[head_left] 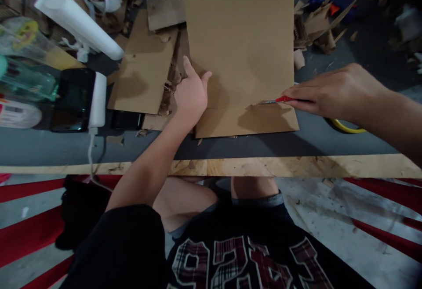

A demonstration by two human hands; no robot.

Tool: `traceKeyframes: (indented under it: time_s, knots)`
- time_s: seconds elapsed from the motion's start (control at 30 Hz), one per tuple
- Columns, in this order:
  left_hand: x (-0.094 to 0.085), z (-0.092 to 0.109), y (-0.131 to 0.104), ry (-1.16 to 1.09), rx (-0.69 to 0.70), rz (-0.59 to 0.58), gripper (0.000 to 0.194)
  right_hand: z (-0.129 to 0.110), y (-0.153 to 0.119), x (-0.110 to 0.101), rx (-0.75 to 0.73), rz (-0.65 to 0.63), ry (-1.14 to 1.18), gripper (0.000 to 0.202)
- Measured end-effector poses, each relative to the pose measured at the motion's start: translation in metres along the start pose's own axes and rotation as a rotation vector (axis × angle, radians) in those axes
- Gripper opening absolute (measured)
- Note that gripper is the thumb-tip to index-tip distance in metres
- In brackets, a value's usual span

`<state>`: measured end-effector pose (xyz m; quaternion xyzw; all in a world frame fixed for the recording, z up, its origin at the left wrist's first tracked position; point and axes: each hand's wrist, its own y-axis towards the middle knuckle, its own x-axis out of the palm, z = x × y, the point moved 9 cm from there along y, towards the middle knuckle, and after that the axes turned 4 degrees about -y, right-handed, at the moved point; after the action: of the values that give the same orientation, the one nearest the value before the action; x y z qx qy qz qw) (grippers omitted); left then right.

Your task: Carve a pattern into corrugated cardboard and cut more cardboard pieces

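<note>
A large sheet of brown cardboard [244, 47] lies on the table in front of me. A faint line crosses it near its lower edge. My left hand [191, 89] rests at the sheet's left edge, thumb and index finger stretched apart, the other fingers partly hidden. In my right hand [326, 89] is a red-handled knife [272, 102], its thin metal blade pointing left. The blade's tip meets the cardboard along that line, near the right side. My right fingers are closed round the handle, hiding most of it.
Smaller cardboard pieces [145, 60] and scraps lie left of the sheet. Further left are a black phone [73, 100], a white power bank [98, 100] with a cable, a white roll [79, 23] and bottles. A yellow tape roll [347, 126] sits under my right forearm. More scraps [325, 27] lie right.
</note>
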<state>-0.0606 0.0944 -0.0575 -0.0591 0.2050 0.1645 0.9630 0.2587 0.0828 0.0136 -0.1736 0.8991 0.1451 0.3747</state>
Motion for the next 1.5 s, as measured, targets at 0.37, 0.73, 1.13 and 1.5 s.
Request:
traceKeyframes:
  time_s: [0.37,0.73,1.13,1.5]
  knots:
    - [0.0,0.006,0.003,0.264,0.035,-0.016,0.089,0.016,-0.014,-0.003,-0.07,-0.125,-0.59,0.025]
    - [-0.04,-0.008,0.033,-0.06,0.18,0.098,0.04,0.069,-0.068,-0.054,0.36,0.308,-0.745,0.049]
    - [-0.034,0.026,-0.036,-0.628,-0.002,0.339,0.022,-0.037,-0.025,0.09,0.294,0.18,0.975,0.058]
    - [0.032,0.026,-0.058,-0.996,-0.421,-0.432,0.034,-0.04,-0.004,0.082,0.258,0.292,1.021,0.065]
